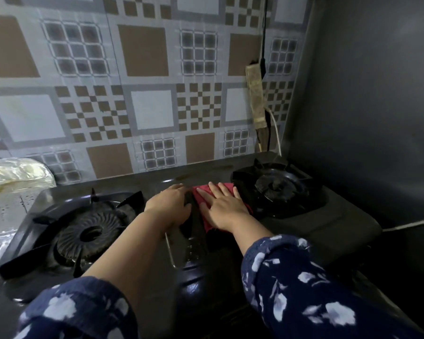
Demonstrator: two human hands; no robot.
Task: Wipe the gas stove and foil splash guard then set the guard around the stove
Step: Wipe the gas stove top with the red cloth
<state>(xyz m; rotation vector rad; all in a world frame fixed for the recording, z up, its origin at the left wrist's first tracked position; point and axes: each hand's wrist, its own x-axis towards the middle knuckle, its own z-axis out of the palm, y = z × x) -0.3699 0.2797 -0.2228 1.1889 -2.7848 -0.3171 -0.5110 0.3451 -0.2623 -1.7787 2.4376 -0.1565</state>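
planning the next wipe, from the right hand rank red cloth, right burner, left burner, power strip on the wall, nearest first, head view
1. red cloth, right under the right hand, which presses flat on it.
2. right burner, just to the hand's right.
3. left burner, across the stove past the left hand.
4. power strip, up on the wall behind the right burner.

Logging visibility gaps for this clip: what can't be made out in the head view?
- Red cloth: mostly covered by the right hand.
- Left hand fingertips: curl out of sight, grip unclear.
- Stove front: hidden behind both sleeves.
- Crumpled foil: cut off by the left edge.
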